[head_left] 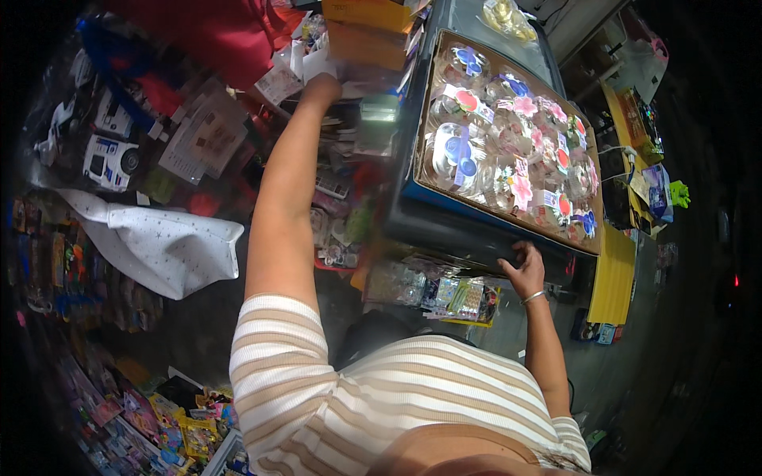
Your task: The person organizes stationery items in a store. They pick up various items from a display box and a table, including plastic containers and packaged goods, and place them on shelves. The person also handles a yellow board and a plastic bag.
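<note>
Flat white papers (pixel 316 63) look light, creasable, best taken edgewise; I can't tell if the left hand (pixel 321 86) pinches any, the right hand (pixel 525 272) loosely spread near the black counter (pixel 452 228)'s front edge.

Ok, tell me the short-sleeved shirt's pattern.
The short-sleeved shirt has tan and white stripes, shown best in the head view.

Ahead on my right, a carton (pixel 508 215) of packs (pixel 508 131) sits on the worktop (pixel 456 222), a bag (pixel 508 20) behind it. My right grip (pixel 525 270) is beside the worktop's near side; my left grip (pixel 321 87) is at papers (pixel 278 82), beyond the cloth (pixel 171 246).
</note>
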Demonstrator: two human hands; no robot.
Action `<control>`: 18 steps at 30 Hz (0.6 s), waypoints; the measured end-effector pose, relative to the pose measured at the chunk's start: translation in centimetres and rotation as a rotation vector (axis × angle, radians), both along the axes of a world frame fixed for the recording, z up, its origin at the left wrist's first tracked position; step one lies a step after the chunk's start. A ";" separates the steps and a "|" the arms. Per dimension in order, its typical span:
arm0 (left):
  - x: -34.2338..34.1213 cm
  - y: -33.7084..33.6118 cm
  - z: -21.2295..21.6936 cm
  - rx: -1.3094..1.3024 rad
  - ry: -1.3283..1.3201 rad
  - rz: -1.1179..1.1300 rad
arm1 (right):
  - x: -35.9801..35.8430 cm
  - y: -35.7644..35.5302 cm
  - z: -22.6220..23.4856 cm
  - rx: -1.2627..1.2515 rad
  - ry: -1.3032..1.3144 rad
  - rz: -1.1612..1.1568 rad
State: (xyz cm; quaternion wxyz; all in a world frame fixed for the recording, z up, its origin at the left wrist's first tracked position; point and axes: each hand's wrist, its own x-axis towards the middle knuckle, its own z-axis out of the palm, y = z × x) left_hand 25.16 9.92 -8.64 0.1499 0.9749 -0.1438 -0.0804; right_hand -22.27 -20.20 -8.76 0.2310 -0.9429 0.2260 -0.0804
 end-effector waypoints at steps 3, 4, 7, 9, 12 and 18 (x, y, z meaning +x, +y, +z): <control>1.3 -0.6 -1.2 -0.016 -0.001 0.020 | 0.2 0.1 0.1 -0.038 0.029 -0.013; 2.4 -0.8 -2.0 0.113 0.020 -0.069 | 0.2 0.1 0.2 -0.037 0.016 0.011; 6.4 0.5 -6.3 0.084 -0.012 -0.019 | 0.1 0.1 0.2 -0.038 0.011 0.008; 10.8 2.1 -7.8 0.371 -0.339 -0.251 | 0.0 -0.1 0.0 -0.038 0.030 -0.003; 13.4 3.5 -10.6 0.372 -0.406 -0.483 | -0.4 -0.5 -0.4 -0.015 0.015 0.000; 11.7 4.9 -13.0 0.181 -0.562 -0.521 | -0.4 -0.9 -0.4 -0.020 0.066 -0.004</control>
